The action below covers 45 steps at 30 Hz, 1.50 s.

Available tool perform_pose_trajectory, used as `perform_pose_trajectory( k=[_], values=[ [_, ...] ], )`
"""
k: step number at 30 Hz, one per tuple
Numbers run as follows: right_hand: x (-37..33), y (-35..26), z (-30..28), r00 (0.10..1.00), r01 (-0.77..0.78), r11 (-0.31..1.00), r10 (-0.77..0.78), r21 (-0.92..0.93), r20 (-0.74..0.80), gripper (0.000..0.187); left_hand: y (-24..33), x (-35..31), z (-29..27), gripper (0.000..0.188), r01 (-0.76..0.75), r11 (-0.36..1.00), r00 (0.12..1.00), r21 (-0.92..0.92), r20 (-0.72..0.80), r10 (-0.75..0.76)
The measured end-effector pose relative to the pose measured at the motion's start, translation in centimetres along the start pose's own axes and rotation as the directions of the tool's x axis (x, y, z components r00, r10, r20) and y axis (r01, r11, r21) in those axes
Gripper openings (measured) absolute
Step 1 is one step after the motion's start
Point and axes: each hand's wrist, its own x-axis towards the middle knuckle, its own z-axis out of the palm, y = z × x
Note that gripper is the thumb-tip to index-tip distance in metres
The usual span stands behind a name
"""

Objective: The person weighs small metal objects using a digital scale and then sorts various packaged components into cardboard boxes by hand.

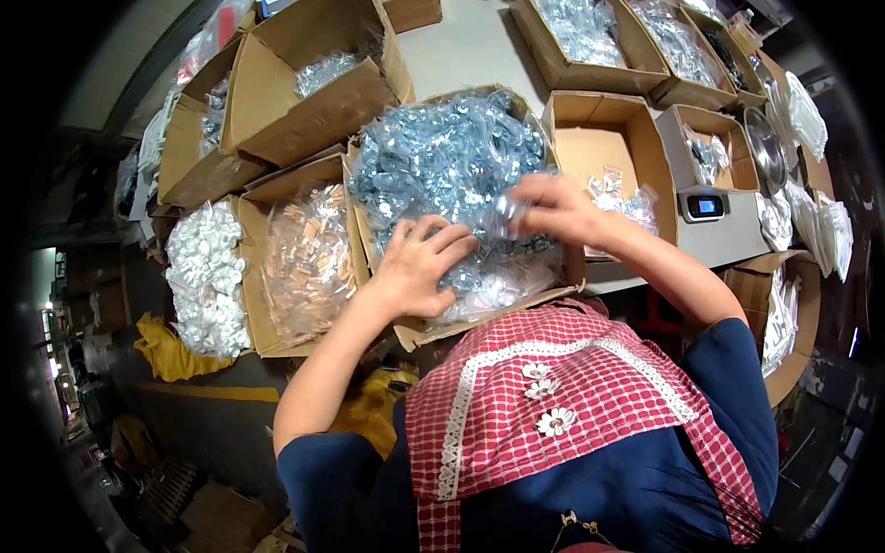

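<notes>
In front of me a cardboard box (490, 321) holds a heap of small clear bags with shiny bluish metal parts (433, 152). My left hand (422, 272) lies over the near left part of this heap, its curved fingers apart, touching the bags. At the heap's right side my right hand (560, 210) pinches a small clear plastic bag (501, 217); motion blurs it, and its contents are hard to make out. Paler, flatter clear bags (502, 286) lie along the box's near edge.
Left of the box stand a carton of bagged wooden pegs (309, 263) and a pile of white plastic pieces (206, 276). Deeper cartons (313, 111) stand behind. To the right are a carton with a few bags (608, 138), a small digital scale (702, 207) and more parts boxes (590, 69).
</notes>
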Motion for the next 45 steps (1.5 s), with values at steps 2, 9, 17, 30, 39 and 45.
perform_pose_trajectory(
  k=[2,9,17,30,39,45],
  values=[
    [1.6,-1.9,-1.1,0.971,-0.018,0.972,0.073,0.233,-0.229,0.03,0.1,-0.2,0.6,0.07,0.017,0.999,1.0,0.036,0.0,-0.017],
    [9.6,0.6,-3.1,0.929,0.106,0.265,-0.369,-0.958,0.001,0.052,2.2,0.5,1.4,0.081,0.102,0.984,0.988,0.143,0.098,-0.117],
    [6.0,-1.9,-2.2,0.889,0.207,0.643,-0.438,-0.737,-0.132,0.041,-0.5,1.7,2.0,0.044,-0.146,0.986,0.911,-0.084,-0.4,0.1],
    [-2.3,0.9,3.5,0.971,0.102,0.478,-0.237,-0.872,-0.016,0.032,-5.5,3.7,-8.2,0.042,0.055,0.95,0.652,-0.307,-0.71,-0.267],
    [1.9,-4.0,-3.3,0.627,0.232,0.85,-0.502,-0.473,-0.596,0.021,-7.4,2.5,0.1,0.085,0.266,0.964,0.861,-0.01,-0.447,-0.243],
    [7.8,3.6,-3.4,0.872,-0.121,0.692,-0.268,-0.712,-0.409,0.039,-6.3,3.1,-0.4,0.086,0.247,0.969,0.874,0.013,-0.436,-0.216]
  ],
)
